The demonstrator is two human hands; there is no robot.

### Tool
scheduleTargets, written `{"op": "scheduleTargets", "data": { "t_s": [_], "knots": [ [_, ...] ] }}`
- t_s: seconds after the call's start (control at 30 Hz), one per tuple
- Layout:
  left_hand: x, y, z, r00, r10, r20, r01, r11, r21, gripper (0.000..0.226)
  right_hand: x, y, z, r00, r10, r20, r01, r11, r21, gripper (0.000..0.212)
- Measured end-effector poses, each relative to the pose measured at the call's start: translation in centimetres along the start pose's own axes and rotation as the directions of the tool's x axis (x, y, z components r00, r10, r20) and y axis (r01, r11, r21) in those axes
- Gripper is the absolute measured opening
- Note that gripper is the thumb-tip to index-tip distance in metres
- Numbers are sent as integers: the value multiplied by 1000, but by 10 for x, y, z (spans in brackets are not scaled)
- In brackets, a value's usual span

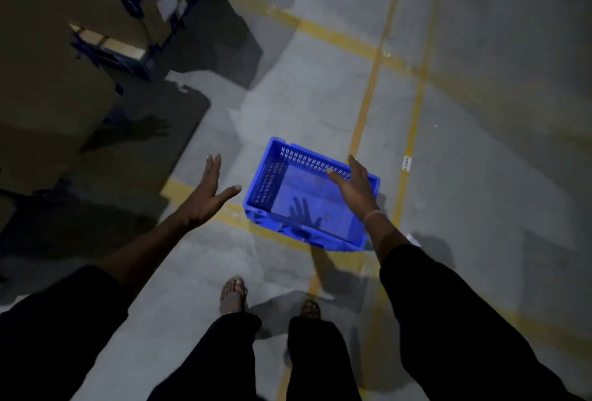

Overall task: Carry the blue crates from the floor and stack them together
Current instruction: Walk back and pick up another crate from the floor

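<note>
Cardboard boxes (48, 58) stand far left. My left hand (205, 199) hangs spread wide, holding nothing, left of the blue crate (307, 199) on the floor (320, 86). My right hand (355, 186), fingers straight and empty, hovers over its right side.

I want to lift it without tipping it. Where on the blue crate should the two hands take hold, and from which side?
Probably by the rims of the two short end walls of the blue crate, coming down from above, the left hand on its left end, the right hand on its right. It sits upright and open-topped on the floor, both hands open and spread.
</note>
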State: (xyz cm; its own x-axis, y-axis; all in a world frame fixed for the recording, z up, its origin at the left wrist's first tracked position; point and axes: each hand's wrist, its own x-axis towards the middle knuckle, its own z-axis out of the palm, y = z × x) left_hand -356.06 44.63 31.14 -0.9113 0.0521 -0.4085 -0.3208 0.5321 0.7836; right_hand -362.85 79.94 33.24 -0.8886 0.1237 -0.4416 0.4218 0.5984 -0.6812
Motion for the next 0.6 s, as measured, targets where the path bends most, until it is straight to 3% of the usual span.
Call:
{"op": "scheduleTargets", "data": {
  "t_s": [0.13,0.3,0.6],
  "knots": [
    [-67,7,-23,995,-24,-98,8,987,-158,101,-38,-36,-19,989,-131,76,132,991,-18,88],
    [-149,17,-25,968,-111,-223,30,940,-339,97,-74,-59,-31,921,-294,256,319,946,-63,84],
    [-300,58,52,820,-254,-513,-72,843,-533,88,-120,-83,-32,769,-447,458,484,874,40,82]
  ]
}}
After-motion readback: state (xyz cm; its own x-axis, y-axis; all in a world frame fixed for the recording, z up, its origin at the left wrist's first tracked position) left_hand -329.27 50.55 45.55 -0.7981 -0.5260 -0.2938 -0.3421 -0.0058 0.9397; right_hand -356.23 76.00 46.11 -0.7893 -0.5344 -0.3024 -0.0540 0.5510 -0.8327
